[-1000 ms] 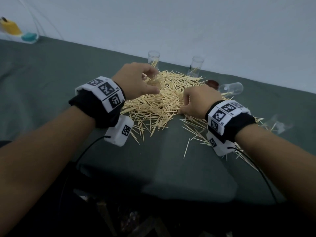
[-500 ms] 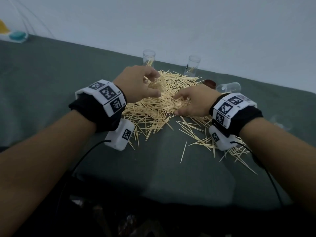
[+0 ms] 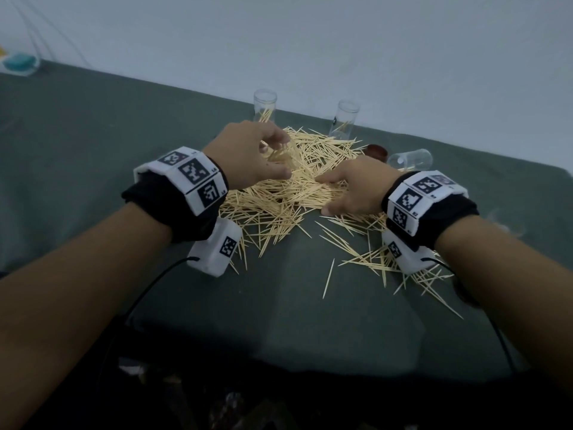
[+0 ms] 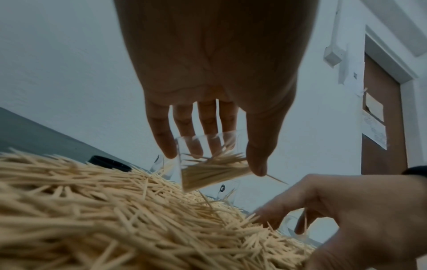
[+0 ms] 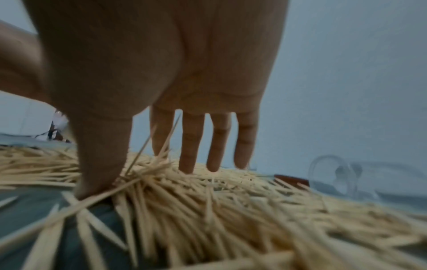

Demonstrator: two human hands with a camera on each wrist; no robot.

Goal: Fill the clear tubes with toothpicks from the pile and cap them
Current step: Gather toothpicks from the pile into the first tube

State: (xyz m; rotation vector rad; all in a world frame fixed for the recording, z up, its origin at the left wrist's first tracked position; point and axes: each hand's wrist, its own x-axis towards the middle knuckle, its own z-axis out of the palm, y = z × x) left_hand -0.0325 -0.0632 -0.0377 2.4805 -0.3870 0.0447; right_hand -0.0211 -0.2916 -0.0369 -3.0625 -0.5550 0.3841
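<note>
A left hand is gripping a clear tube partly filled with toothpicks, tilting it over the pile on the green table. The right hand, fingers extended, is pressing into the pile's right side. Two tubes are standing at the far edge; another tube is lying right of them, beside a brown cap.

The right hand now lies further left on the toothpick pile, fingers uncurled and spread over it, closer to the left hand.
</note>
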